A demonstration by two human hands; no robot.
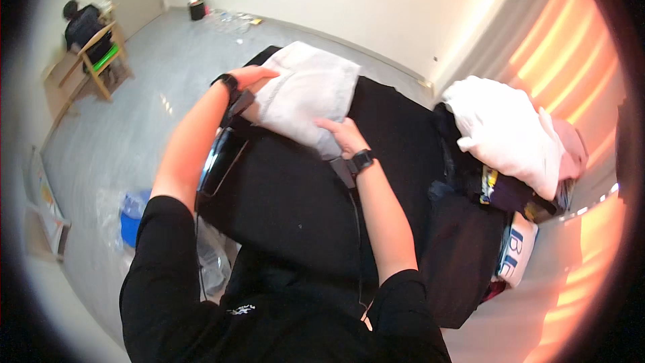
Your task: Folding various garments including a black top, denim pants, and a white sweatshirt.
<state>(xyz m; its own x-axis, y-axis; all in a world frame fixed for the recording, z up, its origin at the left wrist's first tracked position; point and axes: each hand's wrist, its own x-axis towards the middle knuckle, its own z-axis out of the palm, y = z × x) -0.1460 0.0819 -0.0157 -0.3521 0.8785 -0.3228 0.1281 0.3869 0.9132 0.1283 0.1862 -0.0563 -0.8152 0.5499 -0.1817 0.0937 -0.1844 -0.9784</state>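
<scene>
A folded light grey garment [306,91] lies over the far part of a black-covered table [289,191]; its exact kind cannot be made out. My left hand [252,79] grips its left edge, with part of the fingers hidden by the cloth. At the near right corner, my right hand [344,136] pinches the cloth, thumb on top and the other fingers mostly underneath. Each wrist wears a black band with a small dark device, and cables run back from them. A dark glossy device [225,158] shows beside my left forearm at the table's left edge.
To the right, a pile of clothes includes a bulky white garment [504,124], a dark garment [463,249] and a white printed item [519,250]. Clear plastic and a blue item [134,215] lie on the left floor. A person [87,30] sits far left; a black bin [196,9] stands by the wall.
</scene>
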